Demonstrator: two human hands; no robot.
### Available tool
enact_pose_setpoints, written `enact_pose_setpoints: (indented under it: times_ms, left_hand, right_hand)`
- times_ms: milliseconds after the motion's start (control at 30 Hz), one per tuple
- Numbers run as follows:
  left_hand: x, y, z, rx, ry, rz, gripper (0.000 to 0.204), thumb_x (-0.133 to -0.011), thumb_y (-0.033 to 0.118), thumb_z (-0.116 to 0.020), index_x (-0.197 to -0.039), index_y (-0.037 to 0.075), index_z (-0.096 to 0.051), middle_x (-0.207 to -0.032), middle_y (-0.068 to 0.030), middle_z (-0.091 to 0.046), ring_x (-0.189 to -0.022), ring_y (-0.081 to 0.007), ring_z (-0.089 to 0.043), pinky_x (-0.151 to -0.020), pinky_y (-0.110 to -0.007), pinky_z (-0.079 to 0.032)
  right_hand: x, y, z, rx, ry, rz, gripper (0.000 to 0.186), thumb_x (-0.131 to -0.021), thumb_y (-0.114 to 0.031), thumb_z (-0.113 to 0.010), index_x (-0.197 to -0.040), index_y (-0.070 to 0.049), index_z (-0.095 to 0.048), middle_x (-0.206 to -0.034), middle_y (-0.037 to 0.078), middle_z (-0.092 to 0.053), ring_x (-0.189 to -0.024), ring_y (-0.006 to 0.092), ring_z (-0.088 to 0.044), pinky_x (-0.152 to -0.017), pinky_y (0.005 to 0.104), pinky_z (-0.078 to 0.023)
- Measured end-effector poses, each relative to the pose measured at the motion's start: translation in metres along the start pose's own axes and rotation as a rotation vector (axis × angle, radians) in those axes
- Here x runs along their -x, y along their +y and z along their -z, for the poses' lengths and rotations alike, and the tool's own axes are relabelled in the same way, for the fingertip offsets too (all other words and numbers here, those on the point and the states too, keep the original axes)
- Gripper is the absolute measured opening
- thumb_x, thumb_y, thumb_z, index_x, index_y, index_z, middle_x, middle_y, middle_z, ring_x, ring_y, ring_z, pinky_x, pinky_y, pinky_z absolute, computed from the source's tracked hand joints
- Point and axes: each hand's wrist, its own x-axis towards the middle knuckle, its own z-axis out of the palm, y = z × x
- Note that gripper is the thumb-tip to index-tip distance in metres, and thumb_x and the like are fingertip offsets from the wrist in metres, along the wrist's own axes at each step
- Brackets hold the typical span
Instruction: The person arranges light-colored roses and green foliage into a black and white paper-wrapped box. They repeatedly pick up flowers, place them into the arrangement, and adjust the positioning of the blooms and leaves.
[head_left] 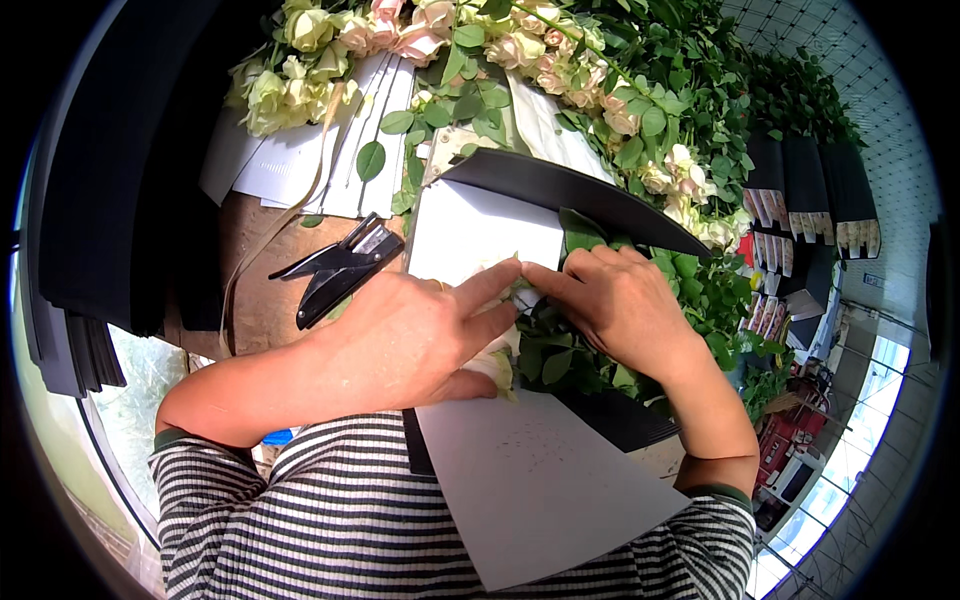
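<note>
Fingers of our L hand (pixel 415 335) are stretched almost flat, index pointing to 3 o'clock and its tip pressing the white wrapping paper (pixel 470 235) where it folds over the stems; thumb lies low at 5 o'clock against a pale rose head (pixel 497 366). Not a fist, more a flat press than a grip. R hand (pixel 625 305) is curled, fingertips pinching the paper edge right at the L index tip, so both hands meet at frame centre. We can't tell how tight that pinch is.

Bundle of green rose foliage (pixel 560 355) sits under and btw both hands, w/ leaves spilling toward 4 o'clock. A black sheet (pixel 560 190) lies over the white one at 12 o'clock from the R hand. A second white sheet (pixel 540 480) runs down toward 6 o'clock over our striped shirt (pixel 330 520).

Black stapler pliers (pixel 335 270) rest on the brown bench (pixel 255 290) at 10 o'clock from the L hand, near but not touching. Cream and pink roses (pixel 420 35) are piled along the top, 11 to 1 o'clock.
</note>
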Motion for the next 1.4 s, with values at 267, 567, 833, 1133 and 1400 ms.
enact_pose_setpoints:
  times_ms: [267, 567, 833, 1133, 1400]
  left_hand:
    - [-0.001, 0.0, -0.004, 0.073, -0.022, 0.004, 0.059, -0.074, 0.039, -0.076, -0.119, 0.003, -0.062, -0.143, -0.0139, -0.044, -0.069, -0.0267, -0.069, -0.063, -0.037, -0.057]
    - [0.003, -0.003, -0.016, 0.113, 0.073, 0.023, 0.059, -0.072, 0.042, -0.079, -0.114, 0.003, -0.066, -0.139, -0.0139, -0.05, -0.066, -0.0243, -0.068, -0.058, -0.033, -0.056]
    - [0.003, -0.003, -0.013, 0.077, 0.094, -0.015, 0.058, -0.071, 0.042, -0.08, -0.111, 0.002, -0.066, -0.136, -0.0159, -0.053, -0.066, -0.025, -0.068, -0.057, -0.032, -0.056]
    - [0.007, -0.003, -0.015, 0.043, 0.098, -0.023, 0.06, -0.072, 0.042, -0.079, -0.114, 0.002, -0.065, -0.138, -0.0154, -0.051, -0.069, -0.0272, -0.068, -0.059, -0.035, -0.056]
    - [0.005, -0.005, -0.017, 0.04, 0.104, -0.068, 0.06, -0.071, 0.043, -0.079, -0.114, 0.004, -0.065, -0.14, -0.0134, -0.05, -0.074, -0.0284, -0.069, -0.063, -0.036, -0.056]
  right_hand:
    - [-0.034, 0.196, 0.007, 0.179, 0.297, -0.343, 0.047, -0.088, -0.026, -0.065, -0.13, -0.011, -0.054, -0.128, 0.011, -0.056, -0.121, 0.0282, -0.052, -0.097, 0.0409, -0.045]
    - [0.042, 0.229, 0.122, -0.873, 1.312, -0.344, 0.017, -0.097, -0.015, -0.056, -0.109, -0.003, -0.06, -0.096, 0.008, -0.067, -0.09, 0.0223, -0.066, -0.083, 0.0407, -0.054]
    - [0.133, 0.142, 0.163, -1.158, 1.434, 0.005, 0.015, -0.096, 0.001, -0.05, -0.111, 0.003, -0.053, -0.113, 0.02, -0.06, -0.114, 0.0383, -0.057, -0.1, 0.0607, -0.047]
    - [0.109, 0.111, 0.153, -0.779, 1.432, -0.121, 0.018, -0.095, -0.004, -0.058, -0.113, 0.0, -0.057, -0.104, 0.015, -0.066, -0.102, 0.0261, -0.063, -0.091, 0.0405, -0.053]
    - [0.115, 0.14, 0.125, -0.738, 1.393, -0.192, 0.015, -0.095, -0.004, -0.057, -0.11, -0.003, -0.058, -0.113, 0.013, -0.065, -0.111, 0.0234, -0.06, -0.1, 0.0388, -0.046]
